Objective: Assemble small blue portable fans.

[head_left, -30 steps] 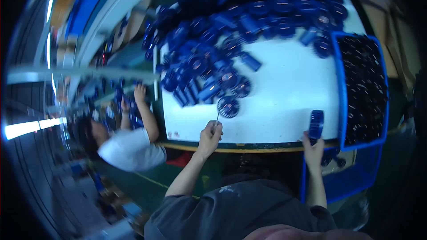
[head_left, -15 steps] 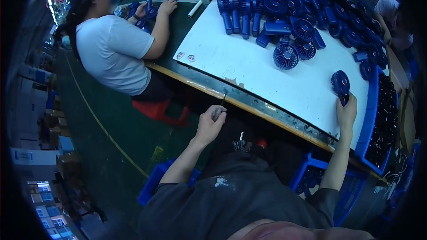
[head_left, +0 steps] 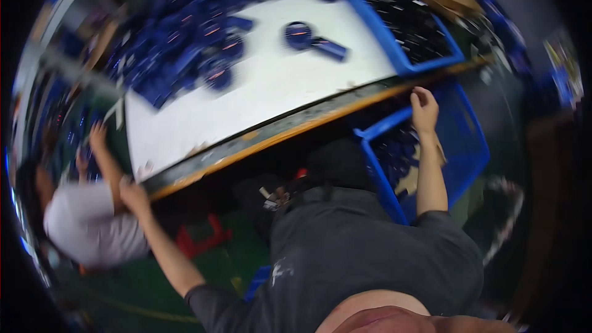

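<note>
A blue handheld fan (head_left: pixel 299 36) lies on the white tabletop (head_left: pixel 271 80), its round head to the left and its handle pointing right, touched by neither hand. My right hand (head_left: pixel 425 111) is past the table's front edge, over the blue crate under it. Its fingers are curled together, and anything between them is hidden. At the table's left front corner is my left hand (head_left: pixel 133 197), close to a co-worker's arm. Motion smears its fingers, so I cannot make out a tool there.
Many blue fans (head_left: pixel 185 43) are heaped at the table's back left. A blue bin (head_left: pixel 404 61) of small black parts stands at its right end. Below is a blue crate (head_left: pixel 475 142) with dark blue pieces. The co-worker (head_left: pixel 92 222) sits at the left beside a red stool (head_left: pixel 203 237).
My view has swung to the right. My right hand has let go of the fan and drawn back off the table. My left hand, earlier closed on a thin-shafted tool, has moved out left.
</note>
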`<state>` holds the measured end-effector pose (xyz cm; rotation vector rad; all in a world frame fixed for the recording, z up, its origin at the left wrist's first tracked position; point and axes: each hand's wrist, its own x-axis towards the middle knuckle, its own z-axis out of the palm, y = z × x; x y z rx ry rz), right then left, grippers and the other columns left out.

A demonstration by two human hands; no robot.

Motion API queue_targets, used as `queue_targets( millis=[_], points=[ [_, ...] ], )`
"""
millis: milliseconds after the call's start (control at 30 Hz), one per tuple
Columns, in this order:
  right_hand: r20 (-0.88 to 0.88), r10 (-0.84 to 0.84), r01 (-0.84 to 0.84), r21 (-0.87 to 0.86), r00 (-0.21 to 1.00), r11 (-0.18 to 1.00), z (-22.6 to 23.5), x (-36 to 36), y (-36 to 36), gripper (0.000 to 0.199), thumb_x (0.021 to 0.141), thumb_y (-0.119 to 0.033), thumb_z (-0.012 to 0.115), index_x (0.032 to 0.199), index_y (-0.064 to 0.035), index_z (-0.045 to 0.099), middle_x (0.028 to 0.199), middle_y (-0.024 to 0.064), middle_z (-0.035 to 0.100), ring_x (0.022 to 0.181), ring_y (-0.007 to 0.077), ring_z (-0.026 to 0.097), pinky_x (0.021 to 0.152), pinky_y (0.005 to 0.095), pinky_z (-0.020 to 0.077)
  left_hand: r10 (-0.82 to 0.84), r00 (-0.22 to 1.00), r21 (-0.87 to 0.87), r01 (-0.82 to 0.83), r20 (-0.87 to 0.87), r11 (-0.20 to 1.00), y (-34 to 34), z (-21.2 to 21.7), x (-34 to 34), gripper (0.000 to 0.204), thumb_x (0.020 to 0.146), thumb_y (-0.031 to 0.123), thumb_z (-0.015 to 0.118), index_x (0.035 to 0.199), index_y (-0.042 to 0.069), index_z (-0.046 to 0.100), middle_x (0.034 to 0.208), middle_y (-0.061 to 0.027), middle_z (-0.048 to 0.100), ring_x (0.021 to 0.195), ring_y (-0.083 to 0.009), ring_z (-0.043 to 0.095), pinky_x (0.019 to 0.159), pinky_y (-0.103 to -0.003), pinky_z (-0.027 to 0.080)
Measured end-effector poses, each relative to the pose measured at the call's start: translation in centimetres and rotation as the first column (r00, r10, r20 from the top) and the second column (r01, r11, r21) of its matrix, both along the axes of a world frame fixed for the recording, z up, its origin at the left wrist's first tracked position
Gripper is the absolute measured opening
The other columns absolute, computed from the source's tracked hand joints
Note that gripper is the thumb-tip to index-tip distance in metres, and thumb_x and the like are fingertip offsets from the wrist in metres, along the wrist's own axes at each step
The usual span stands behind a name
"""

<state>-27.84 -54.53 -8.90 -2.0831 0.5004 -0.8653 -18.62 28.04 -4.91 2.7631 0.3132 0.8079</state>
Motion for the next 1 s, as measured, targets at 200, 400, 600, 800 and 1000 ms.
queue_targets(
  millis=[200,400,600,800,1000],
  points=[
    [0.054,-0.329,0.333,-0.089,0.943,0.939,-1.6,-4.4,-10.5,0.028,0.09,-0.011,0.063,0.114,0.001,0.065,0.107,0.0163,0.071,0.1,0.0249,0.069,0.09,0.0344,0.053,-0.034,0.964,-0.055,0.02,-0.263,0.998,4.0,-3.1,6.3,0.023,0.09,0.003,0.045,0.109,-0.005,0.055,0.107,-0.0296,0.063,0.101,-0.046,0.061,0.088,-0.049,0.048],
    [0.053,-0.36,0.364,-0.132,0.931,0.922,-0.9,2.0,-15.2,0.036,0.09,-0.011,0.056,0.122,0.0033,0.058,0.12,0.0249,0.064,0.113,0.0363,0.062,0.098,0.0403,0.0485,0.056,0.96,-0.063,-0.076,-0.276,0.995,5.5,-4.2,9.8,0.027,0.088,0.009,0.045,0.106,-0.009,0.056,0.104,-0.0312,0.064,0.1,-0.0461,0.061,0.087,-0.048,0.048],
    [-0.225,-0.391,0.361,-0.162,0.893,0.918,-0.9,6.6,-17.6,0.056,0.081,-0.013,0.054,0.132,0.0078,0.043,0.122,0.0358,0.057,0.12,0.0477,0.053,0.104,0.0469,0.0423,0.009,0.952,-0.417,-0.143,-0.307,0.898,11.2,-5.4,10.2,0.03,0.086,0.014,0.047,0.093,-0.012,0.06,0.081,-0.0245,0.065,0.08,-0.0368,0.064,0.076,-0.045,0.049],
    [-0.21,-0.313,0.298,-0.102,0.926,0.949,-1.0,6.3,-19.4,0.054,0.076,-0.014,0.059,0.122,0.0125,0.047,0.118,0.0374,0.058,0.119,0.0455,0.056,0.104,0.0444,0.0425,0.129,0.953,-0.178,-0.182,-0.274,0.967,5.1,-3.6,8.8,0.036,0.091,0.022,0.049,0.097,-0.012,0.061,0.093,-0.0294,0.067,0.09,-0.0428,0.065,0.082,-0.047,0.048],
    [-0.406,-0.403,0.342,-0.218,0.82,0.914,0.3,8.0,-19.5,0.054,0.081,-0.023,0.063,0.119,0.0131,0.05,0.122,0.0378,0.057,0.121,0.047,0.055,0.105,0.0457,0.0419,0.226,0.962,0.017,-0.226,-0.152,0.974,3.2,-3.7,8.1,0.036,0.095,0.023,0.05,0.105,-0.011,0.058,0.1,-0.0323,0.064,0.094,-0.0489,0.061,0.084,-0.051,0.048]
  ],
)
